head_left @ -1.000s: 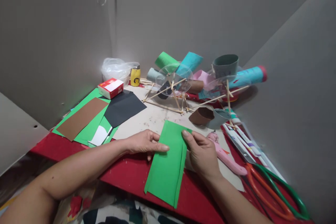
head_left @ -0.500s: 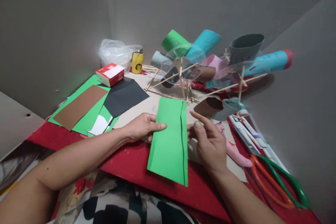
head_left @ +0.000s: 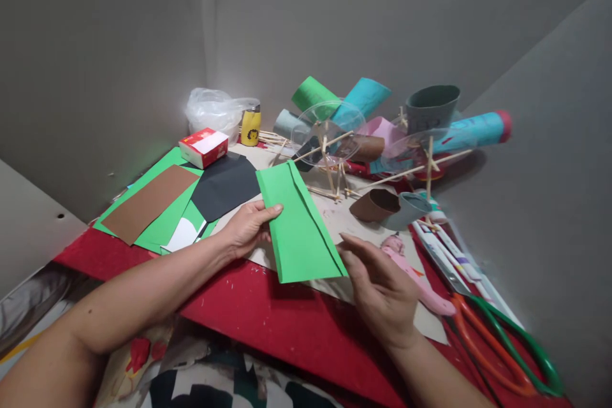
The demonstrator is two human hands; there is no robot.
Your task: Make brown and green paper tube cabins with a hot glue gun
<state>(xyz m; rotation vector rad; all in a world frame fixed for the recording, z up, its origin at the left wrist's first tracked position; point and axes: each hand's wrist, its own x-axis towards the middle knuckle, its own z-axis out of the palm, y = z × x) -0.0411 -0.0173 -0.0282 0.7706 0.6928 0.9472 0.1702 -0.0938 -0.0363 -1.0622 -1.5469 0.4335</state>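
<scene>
Head view: At a cluttered red table, the left hand pinches a folded green paper at the sheet's 9 o'clock edge, thumb on top, lifting it at a tilt above the pale work board. The right hand lies open with fingers loosely spread at the paper's 4 o'clock corner; whether it touches the sheet cannot be told. A black sheet lies at the paper's 10 o'clock, a brown sheet farther toward 9. A stick frame stands at 1 o'clock. A pink glue gun and scissors rest toward 4 o'clock, beyond the right hand.
</scene>
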